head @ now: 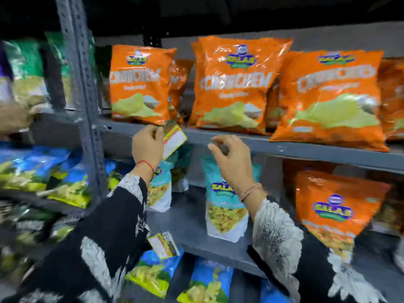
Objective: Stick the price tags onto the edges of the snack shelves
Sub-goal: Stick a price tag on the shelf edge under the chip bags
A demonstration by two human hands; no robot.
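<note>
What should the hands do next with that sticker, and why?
Probably press the tag flat onto the shelf edge. The left hand holds it tilted against that edge, under the orange bags. The right hand hovers close, fingers pinched, holding nothing visible.

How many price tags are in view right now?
2. One price tag is pinched in the left hand at the upper shelf edge; a second tag sits on the lower shelf edge, by the left sleeve. Others may be hidden.
</note>
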